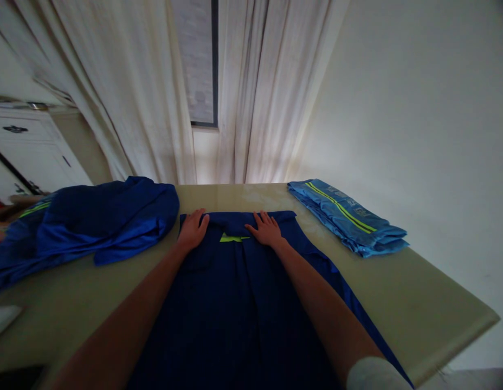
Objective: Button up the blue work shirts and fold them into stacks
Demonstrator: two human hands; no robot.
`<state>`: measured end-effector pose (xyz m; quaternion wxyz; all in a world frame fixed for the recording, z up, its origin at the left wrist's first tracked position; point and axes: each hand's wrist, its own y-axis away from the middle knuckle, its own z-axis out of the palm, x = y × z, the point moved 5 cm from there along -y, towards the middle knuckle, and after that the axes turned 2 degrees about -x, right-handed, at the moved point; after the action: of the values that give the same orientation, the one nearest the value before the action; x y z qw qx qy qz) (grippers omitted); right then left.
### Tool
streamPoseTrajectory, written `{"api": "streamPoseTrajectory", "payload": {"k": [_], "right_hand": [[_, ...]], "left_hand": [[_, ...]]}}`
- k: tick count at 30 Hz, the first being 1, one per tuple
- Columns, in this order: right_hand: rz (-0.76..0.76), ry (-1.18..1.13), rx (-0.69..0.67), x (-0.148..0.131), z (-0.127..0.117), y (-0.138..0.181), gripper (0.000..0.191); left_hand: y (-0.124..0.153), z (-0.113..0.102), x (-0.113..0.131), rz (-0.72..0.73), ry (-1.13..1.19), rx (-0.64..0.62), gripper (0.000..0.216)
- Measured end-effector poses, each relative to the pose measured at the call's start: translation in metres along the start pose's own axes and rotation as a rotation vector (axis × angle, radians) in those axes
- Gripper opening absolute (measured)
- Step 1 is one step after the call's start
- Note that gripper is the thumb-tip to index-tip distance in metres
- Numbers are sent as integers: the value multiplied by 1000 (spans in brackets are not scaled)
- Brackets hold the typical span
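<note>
A dark blue garment [239, 303] lies spread over the table, stretching from the near edge of the view toward the far side. Near its far left corner, my left hand [193, 230] rests on the cloth with its fingers stretched out. My right hand [266, 228] presses flat on the far right part, fingers spread. Between the two hands shows a small yellow-green patch [234, 238], partly covered by a fold. Neither hand grips anything. Both forearms hide parts of the cloth.
On the left a heap of blue clothing [113, 216] covers the table [430, 309]. Folded blue plastic-looking packets with yellow stripes [344, 214] lie at the right, near the wall. Curtains [271, 92] hang behind; a white cabinet [32, 141] stands at far left.
</note>
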<state>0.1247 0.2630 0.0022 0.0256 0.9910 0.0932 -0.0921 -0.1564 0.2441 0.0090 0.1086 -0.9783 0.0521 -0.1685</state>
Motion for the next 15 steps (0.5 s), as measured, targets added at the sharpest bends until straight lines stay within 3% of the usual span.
{"api": "streamPoseTrajectory", "payload": {"k": [3,6,10,12,15], "right_hand": [[40,17,48,-21,-15,12,79],[-213,-28,199,-79,-28,31,66],[-623,-141,56,-175,4,74,76],[-658,-145,-59,-203,27,93,90],[-607,-132,-101,-217,43,109,102]], "left_hand": [[41,-9,-13,2,-82,-97,61],[117,-17,-22,-30,-138,-209,75],[238,-43,-20,-91,-134,-95,77],[293,-53,-22,-170,-107,-104,73],[360,-61,-34,-328,-18,-139,68]]}}
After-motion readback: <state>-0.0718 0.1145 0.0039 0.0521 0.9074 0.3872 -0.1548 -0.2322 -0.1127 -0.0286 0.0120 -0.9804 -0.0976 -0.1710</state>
